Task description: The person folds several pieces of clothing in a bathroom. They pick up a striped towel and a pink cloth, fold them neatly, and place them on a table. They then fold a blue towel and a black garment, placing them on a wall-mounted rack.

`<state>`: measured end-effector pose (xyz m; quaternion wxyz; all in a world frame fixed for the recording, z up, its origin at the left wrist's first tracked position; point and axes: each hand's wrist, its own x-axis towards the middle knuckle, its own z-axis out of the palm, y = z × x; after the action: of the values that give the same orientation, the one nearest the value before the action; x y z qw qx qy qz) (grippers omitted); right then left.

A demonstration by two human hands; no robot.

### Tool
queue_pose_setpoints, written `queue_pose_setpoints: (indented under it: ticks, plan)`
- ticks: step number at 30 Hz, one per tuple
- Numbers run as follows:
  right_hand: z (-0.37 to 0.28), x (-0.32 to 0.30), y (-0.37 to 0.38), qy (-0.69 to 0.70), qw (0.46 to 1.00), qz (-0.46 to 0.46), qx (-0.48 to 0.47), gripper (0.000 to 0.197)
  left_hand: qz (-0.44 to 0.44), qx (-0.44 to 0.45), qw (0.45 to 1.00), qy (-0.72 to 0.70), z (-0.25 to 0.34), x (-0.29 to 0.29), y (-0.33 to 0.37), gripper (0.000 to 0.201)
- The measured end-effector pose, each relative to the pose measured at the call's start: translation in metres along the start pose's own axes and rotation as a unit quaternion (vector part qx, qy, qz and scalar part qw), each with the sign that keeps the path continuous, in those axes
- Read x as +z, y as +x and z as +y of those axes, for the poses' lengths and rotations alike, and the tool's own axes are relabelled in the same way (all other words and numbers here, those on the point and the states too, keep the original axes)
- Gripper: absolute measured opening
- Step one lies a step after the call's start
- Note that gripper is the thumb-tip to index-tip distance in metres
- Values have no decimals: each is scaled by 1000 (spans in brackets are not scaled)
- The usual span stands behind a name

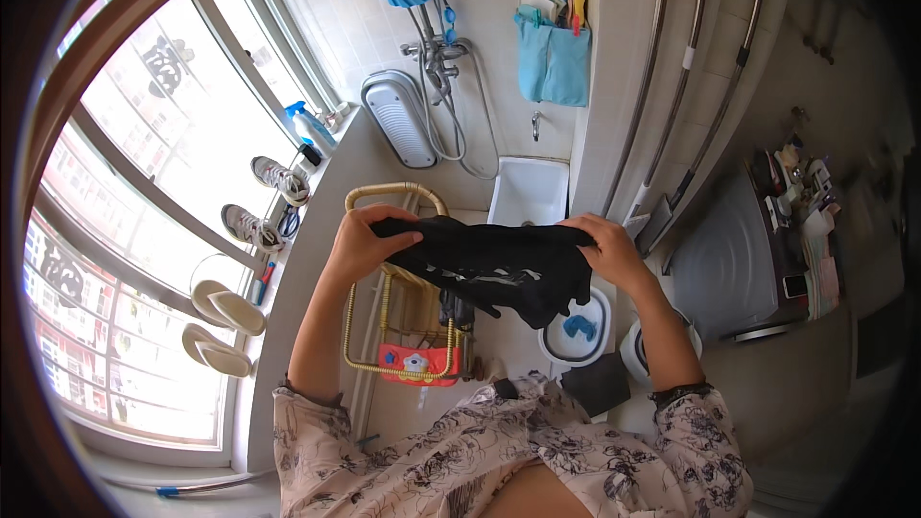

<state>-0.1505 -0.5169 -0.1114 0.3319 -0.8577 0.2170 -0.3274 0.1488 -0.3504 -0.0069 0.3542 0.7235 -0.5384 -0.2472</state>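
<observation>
A black cloth garment (508, 264) with pale streaks or print across its middle is stretched between my two hands. My left hand (372, 238) is closed on its upper left corner, thumb on the near side. At its upper right corner my right hand (611, 247) grips the fabric. The lower edge hangs loose and uneven; what kind of garment it is, I cannot tell. Below it stands a yellow wicker-framed seat (395, 302) with a red patterned piece (419, 364) at its near end. A round white basin (602, 341) with a blue cloth (578, 327) is under the garment's right side.
A white sink (528, 194) lies beyond the garment, with a washboard (399, 120) against the wall. Sneakers (266, 203) and pale slippers (224, 326) line the window ledge at left. Long poles (662, 86) lean at right, near a grey appliance (721, 264).
</observation>
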Motion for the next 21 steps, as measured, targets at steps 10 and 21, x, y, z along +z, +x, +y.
queue_pose_setpoints:
  ticks: [10,21]
  plan:
    - [8,4,14,59,983,128,116,18,158,35,960,-230,-56,7,21,15]
    - [5,-6,5,-133,982,123,49,18,67,95,988,-105,-83,32,11,21]
